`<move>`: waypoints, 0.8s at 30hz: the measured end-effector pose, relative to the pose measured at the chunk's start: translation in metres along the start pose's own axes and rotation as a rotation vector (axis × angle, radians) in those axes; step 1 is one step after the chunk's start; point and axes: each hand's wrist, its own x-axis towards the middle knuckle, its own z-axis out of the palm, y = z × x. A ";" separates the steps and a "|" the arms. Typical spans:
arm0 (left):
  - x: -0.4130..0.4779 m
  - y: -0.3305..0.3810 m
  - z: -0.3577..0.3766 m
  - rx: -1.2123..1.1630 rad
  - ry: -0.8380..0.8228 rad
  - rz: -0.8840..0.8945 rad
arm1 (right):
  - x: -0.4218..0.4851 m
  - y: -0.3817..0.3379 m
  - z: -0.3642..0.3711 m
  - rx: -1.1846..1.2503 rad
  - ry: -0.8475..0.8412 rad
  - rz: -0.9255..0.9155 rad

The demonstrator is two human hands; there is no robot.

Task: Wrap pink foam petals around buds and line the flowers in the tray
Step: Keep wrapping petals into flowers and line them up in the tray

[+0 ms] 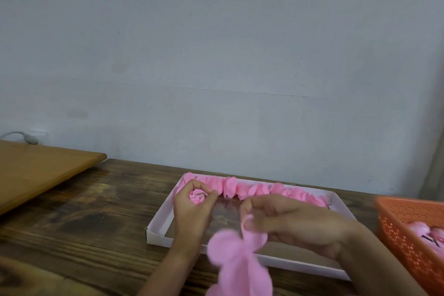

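A shallow white tray [158, 220] lies on the dark wooden table. Several finished pink foam flowers [259, 188] stand in a row along its far wall. My left hand [191, 209] is over the tray's left part, its fingers curled round a pink bud [197, 196] that shows from above. My right hand [288, 221] is over the tray's near side and pinches a strip of pink foam petals [236, 262], which hangs down blurred toward the front edge of the view.
An orange perforated basket [406, 230] with pink pieces inside stands at the right edge. A lighter wooden tabletop [40, 170] adjoins at the left. A grey wall rises just behind the table.
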 end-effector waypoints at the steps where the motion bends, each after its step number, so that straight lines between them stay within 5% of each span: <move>1: 0.000 0.001 0.000 -0.001 -0.001 0.014 | 0.004 0.003 0.001 0.130 0.096 0.002; 5: 0.000 -0.003 -0.003 0.009 0.011 -0.018 | 0.026 0.017 0.010 0.491 0.494 0.018; 10: 0.003 -0.005 -0.008 -0.101 0.021 -0.105 | 0.043 0.037 0.034 0.569 0.995 -0.001; 24: -0.009 0.012 0.013 -0.477 -0.031 -0.191 | 0.064 0.062 0.053 0.532 0.948 0.053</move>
